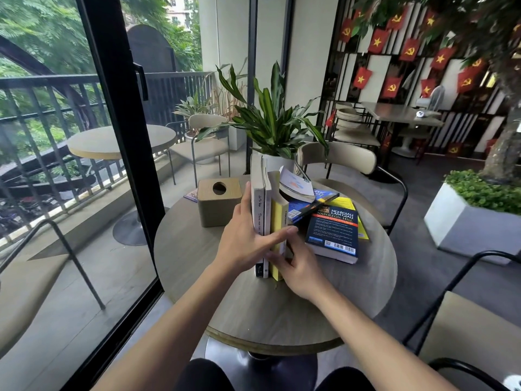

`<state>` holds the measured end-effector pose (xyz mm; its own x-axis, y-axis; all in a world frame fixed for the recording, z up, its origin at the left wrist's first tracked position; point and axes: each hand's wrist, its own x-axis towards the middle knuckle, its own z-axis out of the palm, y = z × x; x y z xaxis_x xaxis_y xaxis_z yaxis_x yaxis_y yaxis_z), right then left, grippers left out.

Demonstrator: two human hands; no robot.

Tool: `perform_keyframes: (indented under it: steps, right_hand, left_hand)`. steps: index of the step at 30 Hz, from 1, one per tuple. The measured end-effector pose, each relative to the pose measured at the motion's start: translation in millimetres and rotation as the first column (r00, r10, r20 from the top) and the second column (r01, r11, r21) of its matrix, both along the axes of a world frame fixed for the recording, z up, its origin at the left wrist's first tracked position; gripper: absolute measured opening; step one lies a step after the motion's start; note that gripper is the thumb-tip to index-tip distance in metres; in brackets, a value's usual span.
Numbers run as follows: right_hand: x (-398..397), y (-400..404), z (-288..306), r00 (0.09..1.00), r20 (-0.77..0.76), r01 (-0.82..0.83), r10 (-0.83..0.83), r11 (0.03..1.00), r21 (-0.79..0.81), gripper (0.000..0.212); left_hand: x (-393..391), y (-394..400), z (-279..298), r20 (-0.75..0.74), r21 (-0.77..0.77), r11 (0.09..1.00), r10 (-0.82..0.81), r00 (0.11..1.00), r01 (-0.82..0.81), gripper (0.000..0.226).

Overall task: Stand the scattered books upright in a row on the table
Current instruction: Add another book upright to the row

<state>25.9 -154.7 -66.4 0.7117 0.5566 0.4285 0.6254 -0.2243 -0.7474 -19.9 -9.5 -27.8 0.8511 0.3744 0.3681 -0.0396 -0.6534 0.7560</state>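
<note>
Two white-spined books (pixel 260 198) and a yellow book (pixel 277 218) stand upright side by side near the middle of the round table (pixel 239 300). My left hand (pixel 248 238) presses flat against the left side of the white books, with its fingers reaching across their spines to the yellow book. My right hand (pixel 298 266) holds the yellow book's lower right side. To the right, a dark blue book (pixel 334 235) lies flat on a yellow one (pixel 358 218). A blue book (pixel 310 207) and an open paperback (pixel 297 187) lie piled behind them.
A tan tissue box (pixel 218 201) stands left of the upright books. A potted plant (pixel 277 122) rises behind the table. Chairs stand at the far side (pixel 338 159), right (pixel 465 320) and left (pixel 33 277). A glass sliding door (pixel 124 136) runs along the left.
</note>
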Motion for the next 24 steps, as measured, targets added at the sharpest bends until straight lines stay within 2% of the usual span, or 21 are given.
perform_keyframes:
  steps: [4, 10, 16, 24]
  right_hand:
    - [5.4, 2.7, 6.1, 0.997, -0.067, -0.033, 0.028, 0.997, -0.072, 0.034]
    - [10.5, 2.9, 18.9, 0.992, -0.121, -0.059, 0.043, 0.99, -0.125, 0.057]
    - [15.9, -8.8, 17.6, 0.964, -0.229, -0.183, 0.134, 0.96, -0.211, 0.076]
    - [17.7, -0.6, 14.9, 0.975, -0.21, -0.111, 0.071, 0.977, -0.184, 0.09]
  left_hand:
    - [1.6, 0.9, -1.7, 0.008, 0.017, 1.0, 0.018, 1.0, -0.019, 0.133]
    - [1.3, 0.3, -1.9, 0.02, 0.036, 0.999, 0.019, 1.0, -0.019, 0.12]
    - [0.2, -1.1, -2.0, 0.021, 0.061, 0.998, 0.009, 1.0, -0.011, 0.114]
    - [-1.0, -6.0, -1.0, 0.02, 0.055, 0.998, 0.035, 0.999, -0.036, 0.1]
